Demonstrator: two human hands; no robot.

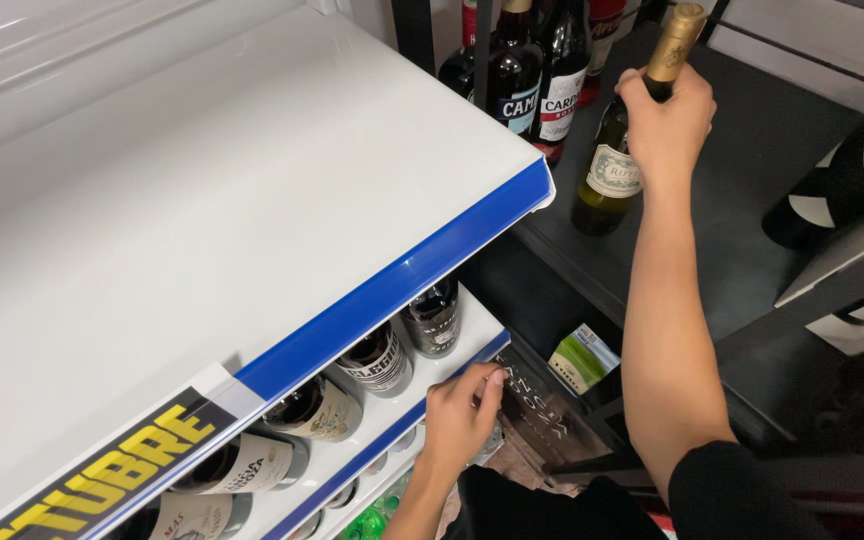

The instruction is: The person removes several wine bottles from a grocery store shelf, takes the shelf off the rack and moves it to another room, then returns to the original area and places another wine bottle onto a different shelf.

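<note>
My right hand [664, 118] grips the neck of a green wine bottle [612, 175] with a gold foil top and a pale label; the bottle stands on a black shelf [752, 190] at the upper right. My left hand [460, 412] rests with curled fingers on the blue front edge of a lower white shelf [452, 365]. Just behind that hand, a row of dark bottles [382, 360] with labels stands on the lower shelf, partly hidden under the shelf above.
A broad white shelf with a blue edge strip [402, 270] fills the left. Dark bottles [537, 70] stand at the back of the black shelf. A green and white carton [582, 358] lies below. A black and white patterned object [852, 180] is at the right.
</note>
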